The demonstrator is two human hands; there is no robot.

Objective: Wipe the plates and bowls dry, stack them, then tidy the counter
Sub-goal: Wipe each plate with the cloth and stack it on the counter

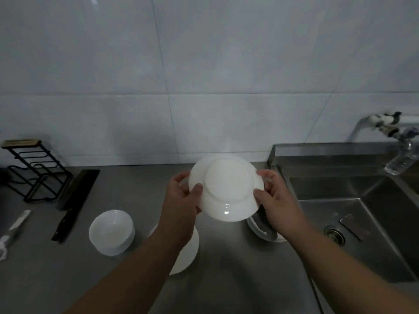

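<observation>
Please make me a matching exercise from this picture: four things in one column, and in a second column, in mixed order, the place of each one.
Things:
1. plate
2. bowls
3. knife
4. tap

Places:
A. beside the black rack
B. held between left hand and right hand
C. above the sink
D. stacked on the counter

Pairs: 1-B, 2-D, 3-A, 4-C

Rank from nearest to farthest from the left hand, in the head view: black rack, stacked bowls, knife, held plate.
1. Held plate: gripped by the left hand.
2. Stacked bowls: lower left, on the counter.
3. Knife: farther left.
4. Black rack: far left, at the back.
</observation>
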